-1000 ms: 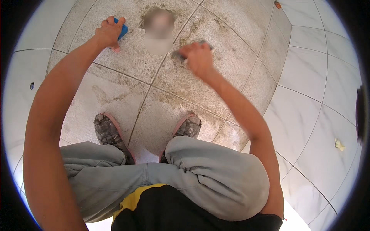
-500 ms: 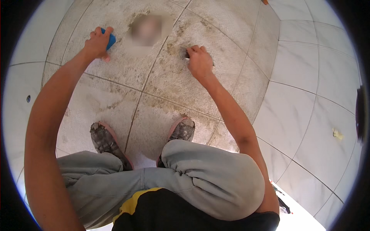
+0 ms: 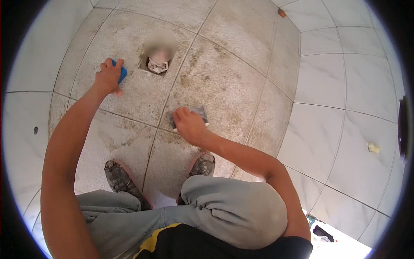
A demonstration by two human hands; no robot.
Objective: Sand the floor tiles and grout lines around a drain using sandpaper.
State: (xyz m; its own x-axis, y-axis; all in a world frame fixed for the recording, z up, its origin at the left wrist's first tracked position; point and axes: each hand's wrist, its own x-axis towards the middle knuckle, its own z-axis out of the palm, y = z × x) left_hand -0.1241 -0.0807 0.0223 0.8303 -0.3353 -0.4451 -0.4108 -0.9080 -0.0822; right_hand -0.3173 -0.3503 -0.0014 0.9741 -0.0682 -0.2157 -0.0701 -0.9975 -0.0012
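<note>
My left hand (image 3: pixel 108 78) is closed around a small blue block (image 3: pixel 123 74), sponge-like in shape, resting against the floor left of a drain hole (image 3: pixel 158 67). Its kind is partly hidden by my fingers. Nearer to my feet, my right hand (image 3: pixel 190 125) grips a flat grey rectangular pad (image 3: pixel 199 113) with a pale underside and presses it on the floor tiles (image 3: pixel 224 103). The pad lies close to the crossing of the tile joints. Brown, dirty stains spread over the rough beige tiles around it. A blurred patch covers part of the drain hole.
My worn shoes (image 3: pixel 202 165) stand on the tiles just below the right hand. White marbled wall tiles (image 3: pixel 321 80) rise at the right, and a pale wall (image 3: pixel 32 56) at the left. A small orange-brown piece (image 3: pixel 282 13) lies in the far right corner.
My right hand has swept the grey pad nearer to my feet and to the left. The left hand keeps its place beside the drain hole, while the whole view has tilted slightly.
</note>
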